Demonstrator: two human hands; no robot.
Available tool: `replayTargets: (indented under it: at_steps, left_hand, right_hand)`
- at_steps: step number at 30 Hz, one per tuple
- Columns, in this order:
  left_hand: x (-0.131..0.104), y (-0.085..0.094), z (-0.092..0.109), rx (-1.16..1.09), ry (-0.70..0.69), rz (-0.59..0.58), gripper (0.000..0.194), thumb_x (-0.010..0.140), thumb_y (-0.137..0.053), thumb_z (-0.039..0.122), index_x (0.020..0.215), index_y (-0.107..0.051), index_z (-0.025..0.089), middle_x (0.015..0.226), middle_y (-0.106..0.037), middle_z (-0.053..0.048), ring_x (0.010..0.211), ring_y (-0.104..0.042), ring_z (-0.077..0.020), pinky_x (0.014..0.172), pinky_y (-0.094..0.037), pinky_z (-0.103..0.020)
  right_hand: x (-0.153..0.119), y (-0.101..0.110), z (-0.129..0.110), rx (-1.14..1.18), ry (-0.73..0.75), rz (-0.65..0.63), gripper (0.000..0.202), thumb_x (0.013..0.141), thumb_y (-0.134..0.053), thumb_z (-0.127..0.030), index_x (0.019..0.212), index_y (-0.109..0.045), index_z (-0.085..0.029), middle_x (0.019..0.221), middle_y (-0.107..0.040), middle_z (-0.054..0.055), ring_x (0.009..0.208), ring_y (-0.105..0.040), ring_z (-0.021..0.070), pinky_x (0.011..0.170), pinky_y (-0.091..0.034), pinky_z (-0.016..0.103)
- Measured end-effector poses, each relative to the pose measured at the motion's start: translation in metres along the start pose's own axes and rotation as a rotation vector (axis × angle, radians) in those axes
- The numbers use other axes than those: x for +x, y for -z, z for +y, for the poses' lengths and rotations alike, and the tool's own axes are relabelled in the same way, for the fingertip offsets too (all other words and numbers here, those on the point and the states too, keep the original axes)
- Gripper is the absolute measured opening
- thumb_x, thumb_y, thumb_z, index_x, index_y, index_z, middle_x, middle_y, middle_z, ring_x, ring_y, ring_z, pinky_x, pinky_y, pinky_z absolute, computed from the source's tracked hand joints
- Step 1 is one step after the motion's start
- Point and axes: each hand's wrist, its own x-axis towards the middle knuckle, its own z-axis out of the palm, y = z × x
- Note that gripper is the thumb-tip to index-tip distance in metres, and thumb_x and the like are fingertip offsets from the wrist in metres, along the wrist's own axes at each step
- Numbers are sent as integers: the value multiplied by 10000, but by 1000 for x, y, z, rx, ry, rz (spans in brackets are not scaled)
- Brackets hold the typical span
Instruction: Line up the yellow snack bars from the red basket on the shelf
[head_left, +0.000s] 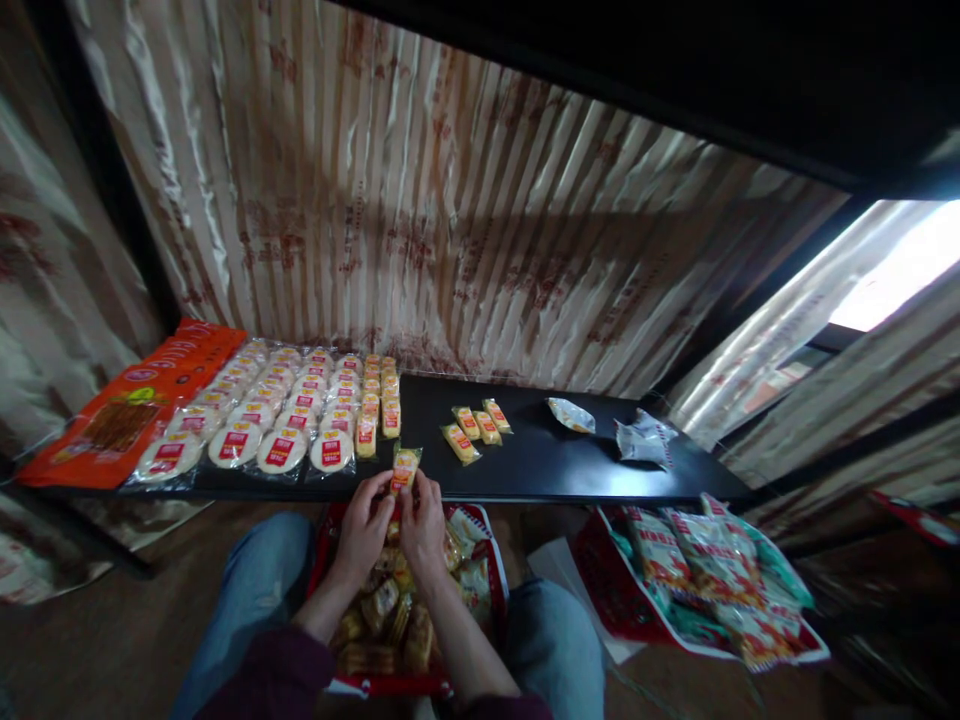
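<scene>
Both my hands meet at the front edge of a black shelf. Between their fingertips is a small yellow wrapped snack, held upright. My left hand pinches its left side, and my right hand grips its lower right. Just left of it, similar snacks stand in two columns beside rows of round white wrapped crackers. Several more yellow snacks lie loosely to the right. Below my hands a red basket holds many wrapped snacks.
An orange package lies at the shelf's left end. Two silvery wrappers are toward the right. On the floor at right, a red basket holds red-and-white bags. Printed sheeting hangs behind; a dark board is overhead.
</scene>
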Motion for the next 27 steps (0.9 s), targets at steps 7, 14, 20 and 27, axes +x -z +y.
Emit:
replayTargets:
  at_steps: [7, 14, 20, 27]
  left_hand:
    - [33, -8, 3, 112, 25, 15, 336, 735, -543, 38, 1001, -646, 213, 1125, -640, -61, 1078, -551, -230, 1020, -363, -344]
    - [50, -14, 1, 191, -16, 49, 341, 724, -513, 12, 943, -645, 237, 1141, -634, -57, 1192, -482, -263, 1108, -272, -385]
    - [54, -10, -2, 476, -353, 73, 390, 699, -480, 22, 997, -661, 197, 1112, -657, -76, 1162, -494, -280, 1085, -312, -469]
    - [61, -5, -10, 1025, -650, 85, 438, 756, -414, 34, 1130, -629, 109, 1158, -663, -92, 1123, -524, -259, 1009, -416, -433]
  right_hand:
    - [33, -16, 4, -14, 3, -16, 356, 874, -438, -317, 1158, -606, -183, 1002, -580, 105, 896, -576, 219, 828, -467, 342]
    - [53, -30, 8, -90, -34, -28, 352, 874, -433, -292, 1158, -610, -184, 986, -580, 101, 867, -573, 213, 813, -463, 329]
    - [64, -38, 11, -170, 9, -26, 325, 867, -434, -246, 1137, -604, -183, 957, -588, 86, 861, -578, 197, 783, -473, 303]
    - [72, -41, 11, -242, 59, -33, 311, 887, -418, -221, 1134, -598, -168, 989, -607, 102, 931, -580, 206, 825, -471, 311]
